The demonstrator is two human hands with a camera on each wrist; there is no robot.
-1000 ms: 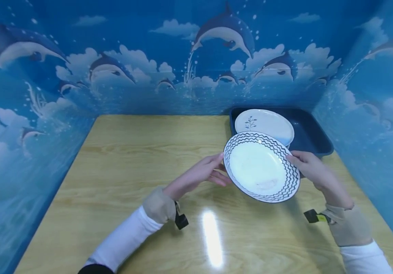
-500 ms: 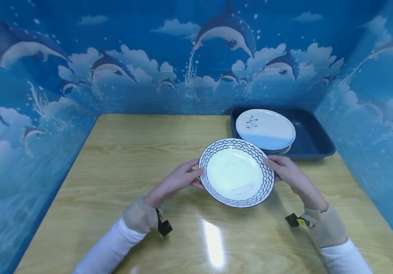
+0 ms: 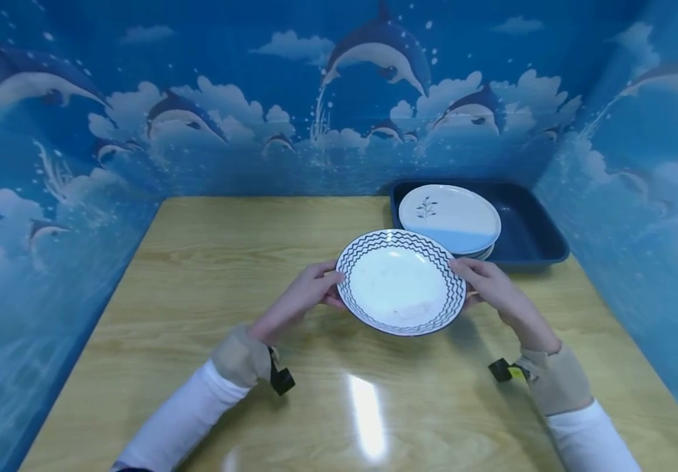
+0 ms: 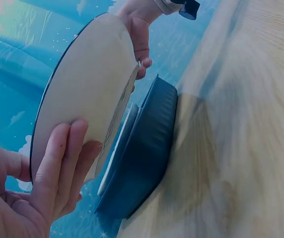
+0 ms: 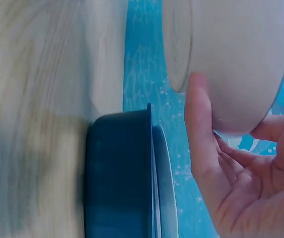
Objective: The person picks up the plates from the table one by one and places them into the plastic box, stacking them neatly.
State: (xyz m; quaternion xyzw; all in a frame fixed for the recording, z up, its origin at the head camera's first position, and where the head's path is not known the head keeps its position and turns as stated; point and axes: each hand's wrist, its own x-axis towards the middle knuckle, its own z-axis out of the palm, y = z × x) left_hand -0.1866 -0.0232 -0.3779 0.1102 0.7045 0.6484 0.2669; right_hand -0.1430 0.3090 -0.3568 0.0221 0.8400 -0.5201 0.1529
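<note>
Both hands hold a round white plate (image 3: 398, 285) with a dark zigzag rim above the table, its inner face turned up toward the head camera. On its left edge the left hand (image 3: 306, 292) has the thumb on top and the fingers below; the left wrist view shows those fingers against the pale underside (image 4: 85, 74). Opposite, the right hand (image 3: 495, 292) pinches the right edge, thumb on the rim. In the right wrist view one finger (image 5: 199, 124) of that hand lies against the plate's underside (image 5: 231, 54). The plate is apart from the tabletop.
Behind the plate, at the back right, a dark blue tray (image 3: 530, 226) stands on the wooden table (image 3: 227, 249). An oval white-and-blue plate (image 3: 451, 216) with a plant drawing tops a stack in its left part. Dolphin-printed walls (image 3: 292, 157) enclose the table.
The zigzag plate has moved left, away from the tray, then slightly up in view. The left hand, earlier at its edge with extended fingers, now grips it. The right hand keeps its hold.
</note>
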